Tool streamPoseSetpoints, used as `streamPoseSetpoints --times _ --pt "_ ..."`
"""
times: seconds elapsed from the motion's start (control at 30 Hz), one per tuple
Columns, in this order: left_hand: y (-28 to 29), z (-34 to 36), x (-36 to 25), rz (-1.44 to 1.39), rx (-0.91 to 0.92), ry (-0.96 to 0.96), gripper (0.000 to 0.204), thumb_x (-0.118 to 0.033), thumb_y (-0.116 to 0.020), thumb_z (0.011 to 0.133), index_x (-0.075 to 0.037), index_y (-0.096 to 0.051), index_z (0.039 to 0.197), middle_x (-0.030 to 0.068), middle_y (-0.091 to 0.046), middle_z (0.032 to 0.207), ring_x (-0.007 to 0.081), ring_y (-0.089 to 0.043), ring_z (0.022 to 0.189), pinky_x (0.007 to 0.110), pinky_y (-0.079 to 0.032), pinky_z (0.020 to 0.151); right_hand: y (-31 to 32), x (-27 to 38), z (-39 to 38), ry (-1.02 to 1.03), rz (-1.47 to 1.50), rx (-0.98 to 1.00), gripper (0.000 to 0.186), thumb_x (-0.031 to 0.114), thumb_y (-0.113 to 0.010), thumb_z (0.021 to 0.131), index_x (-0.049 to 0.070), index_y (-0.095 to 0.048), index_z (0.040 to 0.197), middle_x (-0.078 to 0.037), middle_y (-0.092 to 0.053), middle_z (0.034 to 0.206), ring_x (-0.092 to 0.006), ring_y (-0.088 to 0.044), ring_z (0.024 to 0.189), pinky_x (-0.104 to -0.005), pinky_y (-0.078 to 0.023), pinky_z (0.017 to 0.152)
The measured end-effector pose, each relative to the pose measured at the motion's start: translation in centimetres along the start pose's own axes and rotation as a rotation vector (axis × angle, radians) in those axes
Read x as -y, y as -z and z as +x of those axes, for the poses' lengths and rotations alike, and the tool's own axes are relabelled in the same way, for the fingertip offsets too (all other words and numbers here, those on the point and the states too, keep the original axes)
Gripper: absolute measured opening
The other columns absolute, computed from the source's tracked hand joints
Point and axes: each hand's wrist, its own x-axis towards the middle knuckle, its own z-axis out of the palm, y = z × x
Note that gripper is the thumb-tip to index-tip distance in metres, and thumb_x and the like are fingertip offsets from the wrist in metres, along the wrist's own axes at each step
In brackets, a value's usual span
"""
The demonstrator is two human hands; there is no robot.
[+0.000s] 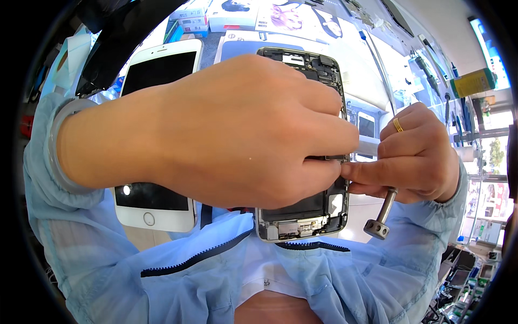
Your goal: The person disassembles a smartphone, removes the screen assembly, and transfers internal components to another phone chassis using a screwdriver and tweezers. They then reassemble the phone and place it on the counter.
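Observation:
My left hand reaches across an opened phone, its fingers curled over the right side of the exposed inner parts, hiding what they hold. My right hand, a gold ring on one finger, grips a metal tool with a knurled or holed round end hanging downward. Its index fingertip meets my left fingers at the phone's right edge. A white phone with a black screen lies at the left, partly covered by my left forearm.
Small boxes and printed packaging lie at the back of the bench. A small white phone sits beyond my hands. Thin tools and a yellow-green container are at the upper right. A dark object stands upper left.

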Motion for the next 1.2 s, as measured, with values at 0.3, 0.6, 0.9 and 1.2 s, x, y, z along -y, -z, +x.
streamPoseSetpoints --times 0.3,0.6,0.9,1.2 --pt "0.4 0.2 -0.8 -0.014 0.059 0.066 0.025 -0.011 -0.064 0.064 -0.002 -0.065 0.088 0.0075 -0.058 0.088 0.0250 -0.059 0.083 0.032 -0.046 0.060 -0.1 -1.0 0.2 -0.107 0.290 0.038 0.013 0.014 -0.074 0.073 0.003 -0.072 0.080 0.000 -0.044 0.044 -0.0114 -0.041 0.032 -0.0278 -0.023 0.033" --pt "1.2 0.0 0.2 -0.020 -0.106 0.262 0.030 -0.012 -0.073 0.069 -0.003 -0.066 0.097 0.0086 -0.058 0.091 0.0262 -0.059 0.082 0.033 -0.047 0.065 1.2 -2.1 0.1 -0.078 0.053 -0.122 0.010 0.011 -0.070 0.071 0.002 -0.069 0.075 -0.001 -0.045 0.043 -0.0112 -0.043 0.034 -0.0268 -0.024 0.035" --pt "3.9 -0.8 3.4 0.339 -0.175 0.417 0.009 -0.009 -0.065 0.081 -0.002 -0.060 0.080 0.0083 -0.058 0.074 0.0225 -0.056 0.064 0.030 -0.040 0.055 2.0 -2.6 0.2 -0.412 -0.157 -0.258 0.008 0.003 -0.069 0.071 0.004 -0.069 0.079 -0.006 -0.063 0.062 -0.0150 -0.057 0.049 -0.0247 -0.042 0.047" --pt "4.8 -2.3 3.7 0.279 -0.135 0.588 0.020 -0.019 -0.068 0.081 -0.004 -0.062 0.070 0.0081 -0.056 0.059 0.0170 -0.049 0.050 0.029 -0.032 0.046 0.7 -1.4 1.6 -0.045 0.059 -0.050 0.018 0.013 -0.077 0.068 0.006 -0.071 0.084 -0.001 -0.042 0.046 -0.0147 -0.042 0.037 -0.0303 -0.025 0.037"
